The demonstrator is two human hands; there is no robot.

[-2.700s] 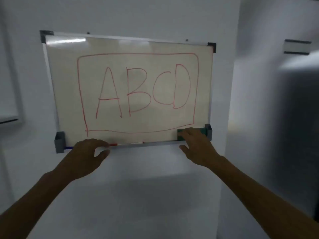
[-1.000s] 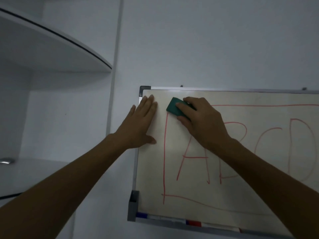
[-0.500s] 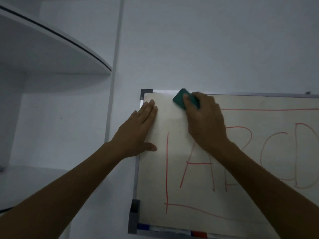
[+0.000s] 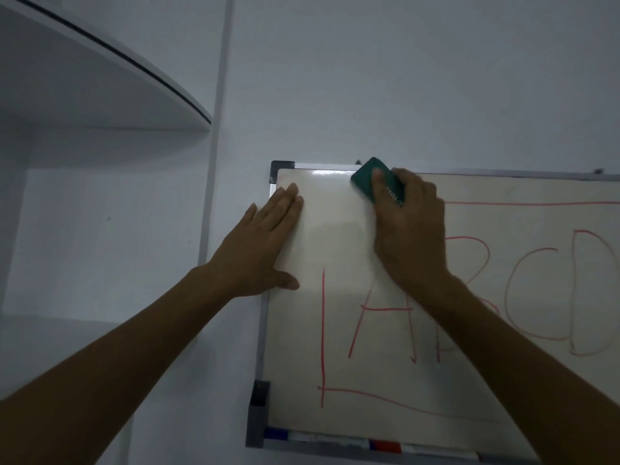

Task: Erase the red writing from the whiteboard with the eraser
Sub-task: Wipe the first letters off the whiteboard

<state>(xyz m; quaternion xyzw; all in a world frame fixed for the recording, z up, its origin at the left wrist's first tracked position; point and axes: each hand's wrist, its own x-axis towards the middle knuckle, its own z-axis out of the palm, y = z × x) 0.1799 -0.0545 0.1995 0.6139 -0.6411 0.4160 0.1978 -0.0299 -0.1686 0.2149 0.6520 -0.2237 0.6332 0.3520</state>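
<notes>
Fingers (image 4: 380, 182) of the right hand (image 4: 411, 229) gripped the green eraser (image 4: 372, 181) at the whiteboard (image 4: 335, 330) top edge; left hand (image 4: 260, 250) lay flat, empty, steadying its upper-left corner.

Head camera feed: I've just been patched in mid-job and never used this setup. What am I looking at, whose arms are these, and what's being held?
No machine here: one wide-angle camera worn on a person's head looks along their two bare arms. The whiteboard hangs on a wall. The left hand lies flat and open on its upper left corner, seemingly steadying it. The right hand grips a green eraser pressed at the board's top edge. The red writing, letters inside a drawn box, mostly remains; the box's upper left corner looks wiped. Markers lie in the tray below. A white shelf sits at upper left.
</notes>
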